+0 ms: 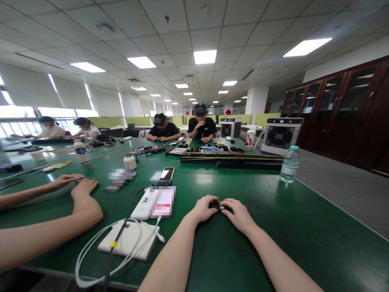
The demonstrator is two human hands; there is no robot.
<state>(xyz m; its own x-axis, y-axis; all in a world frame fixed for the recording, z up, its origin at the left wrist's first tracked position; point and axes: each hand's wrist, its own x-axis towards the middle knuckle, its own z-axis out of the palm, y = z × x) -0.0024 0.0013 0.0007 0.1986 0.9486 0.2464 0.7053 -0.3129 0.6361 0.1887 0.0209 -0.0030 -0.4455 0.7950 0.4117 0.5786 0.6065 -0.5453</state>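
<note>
A small black part (216,205) with a lighter patch lies between my two hands, low over the green table (231,259); its exact kind is too small to make out. My left hand (205,208) grips its left side with thumb and fingers. From the other side my right hand (237,213) closes on it, the thumb tip at its lower right edge. Both forearms reach in from the bottom of the view. Whether the part touches the table cannot be seen.
Left of my arms lie a white notebook (124,241), a coiled white cable (79,259), a white power bank (142,206) and a black device (165,177). A water bottle (289,165) stands right. Black rails (249,164) lie ahead. A co-worker's hands (83,187) are at left.
</note>
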